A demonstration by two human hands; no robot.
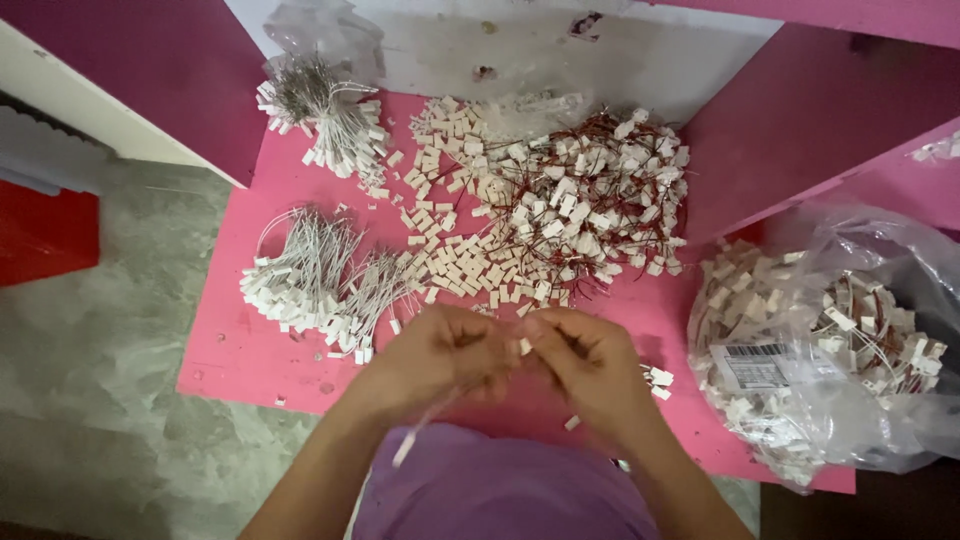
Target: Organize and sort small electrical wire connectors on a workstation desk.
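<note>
Plastic bag point(880, 260) of white connectors point(800, 300)

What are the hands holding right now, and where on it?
Both hands, left and right, pinch a small white connector at their fingertips; its wire trails below the left.

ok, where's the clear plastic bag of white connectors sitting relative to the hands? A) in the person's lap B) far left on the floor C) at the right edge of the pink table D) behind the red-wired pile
C: the clear plastic bag of white connectors lies at the right edge of the pink table, right of both hands, left hand and right hand.
</note>
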